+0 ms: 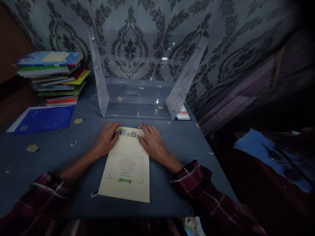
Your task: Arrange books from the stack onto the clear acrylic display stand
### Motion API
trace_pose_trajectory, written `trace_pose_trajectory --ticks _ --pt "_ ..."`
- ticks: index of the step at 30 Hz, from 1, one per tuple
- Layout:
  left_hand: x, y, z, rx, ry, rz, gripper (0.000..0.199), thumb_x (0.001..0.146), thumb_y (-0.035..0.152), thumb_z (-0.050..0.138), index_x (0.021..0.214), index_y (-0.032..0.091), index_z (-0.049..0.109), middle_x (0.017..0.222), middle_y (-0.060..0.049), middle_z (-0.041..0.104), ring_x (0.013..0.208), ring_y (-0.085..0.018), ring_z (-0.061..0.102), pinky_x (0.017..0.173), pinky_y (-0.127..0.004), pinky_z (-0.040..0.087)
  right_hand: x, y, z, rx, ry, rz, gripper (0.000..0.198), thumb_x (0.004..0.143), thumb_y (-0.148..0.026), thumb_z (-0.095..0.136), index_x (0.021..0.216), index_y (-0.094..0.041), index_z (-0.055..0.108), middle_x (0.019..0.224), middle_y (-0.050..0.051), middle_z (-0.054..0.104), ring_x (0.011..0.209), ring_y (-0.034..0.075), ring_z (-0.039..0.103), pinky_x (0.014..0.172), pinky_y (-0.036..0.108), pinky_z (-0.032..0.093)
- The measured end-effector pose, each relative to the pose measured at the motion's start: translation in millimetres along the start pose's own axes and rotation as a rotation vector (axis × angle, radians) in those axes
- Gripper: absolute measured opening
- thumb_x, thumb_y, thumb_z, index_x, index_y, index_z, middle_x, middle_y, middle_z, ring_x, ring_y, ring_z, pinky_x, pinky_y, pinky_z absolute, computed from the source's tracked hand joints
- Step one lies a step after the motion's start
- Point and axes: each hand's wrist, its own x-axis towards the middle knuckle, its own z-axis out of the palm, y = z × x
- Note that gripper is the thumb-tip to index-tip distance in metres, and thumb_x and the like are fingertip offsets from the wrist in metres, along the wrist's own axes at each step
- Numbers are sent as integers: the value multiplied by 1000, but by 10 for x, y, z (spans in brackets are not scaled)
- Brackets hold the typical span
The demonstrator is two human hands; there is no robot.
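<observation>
A pale cream book [128,164] lies flat on the table in front of me, its back cover up, with a barcode and QR code at the far end and a green-framed block of text lower down. My left hand [108,137] holds its far left corner, fingers curled at the edge and thumb along the side. At the far right corner, my right hand [154,141] grips the book in the same way, thumb on the cover. The fingertips of both hands are partly hidden. Just beyond the hands stands a clear acrylic tiered rack [137,113], its shelves bare.
Books are piled in a stack [56,73] at the back left. A blue book [46,119] lies before it. A small pixelated object [183,113] sits beside the rack's right foot. Patterned wallpaper [130,42] backs the table [81,157]. Blue cloth [258,147] lies off to the right.
</observation>
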Motion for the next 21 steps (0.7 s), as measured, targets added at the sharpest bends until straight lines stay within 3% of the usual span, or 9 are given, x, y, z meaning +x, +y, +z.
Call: trace_pose_trajectory --ticks 5,12,21 --pt "16 42 26 151 -36 68 34 100 27 38 123 17 61 112 -11 62 106 -27 55 97 -44 47 21 -39 42 -55 -15 36 43 106 -37 41 143 -18 53 135 18 60 118 37 52 98 52 43" --pt "26 57 85 284 -46 92 32 101 24 36 119 16 62 109 -12 59 103 -28 51 95 -45 45 210 -17 52 -99 -38 17 37 105 -26 40 135 -16 59 120 16 64 113 33 54 96 48 44" --pt "12 93 92 393 -24 65 31 101 27 36 113 19 63 106 -12 61 98 -29 52 88 -44 45 98 68 -1 23 62 3 36 100 -21 43 131 -17 60 120 16 62 113 32 56 100 50 49"
